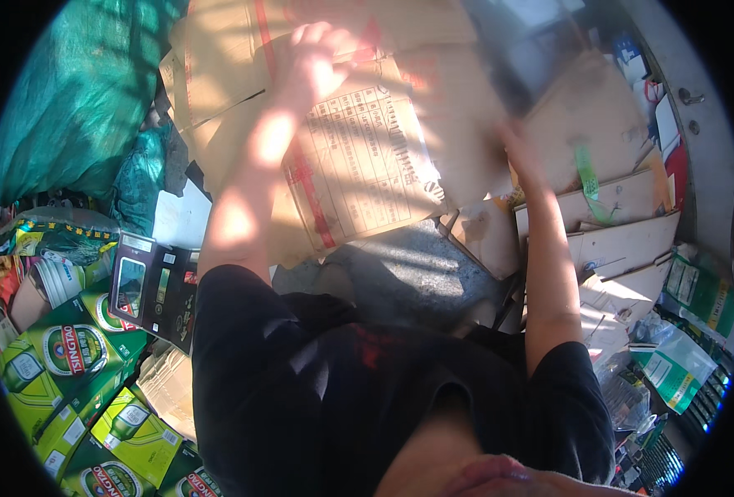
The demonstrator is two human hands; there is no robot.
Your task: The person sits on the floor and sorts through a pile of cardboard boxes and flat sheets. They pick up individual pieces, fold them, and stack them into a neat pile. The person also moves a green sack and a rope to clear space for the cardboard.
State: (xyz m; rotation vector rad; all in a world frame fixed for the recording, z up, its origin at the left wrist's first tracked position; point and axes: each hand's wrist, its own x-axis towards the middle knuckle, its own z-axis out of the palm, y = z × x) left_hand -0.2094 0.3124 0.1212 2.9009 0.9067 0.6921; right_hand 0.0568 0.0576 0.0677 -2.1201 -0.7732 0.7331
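Observation:
Large flattened brown cardboard boxes (354, 168) lie before me, bearing red tape stripes, a printed table and a barcode. Across their upper part rests my left hand (320, 59), thumb set apart from the fingers; sunlight washes out its details. At the right side of the cardboard is my right hand (517, 149), blurred, its fingers close to a brown panel (454, 124). Whether those fingers grip the panel's edge is not clear. Below the cardboard's near edge, grey concrete floor (417, 264) shows.
Green woven sacks (81, 93) bulge at the upper left. Green beer cartons (75, 354) and a black windowed box (156, 286) lie at the left. More flattened cardboard (622, 242) leans at the right, near plastic packaging (671, 366) and a door (702, 155).

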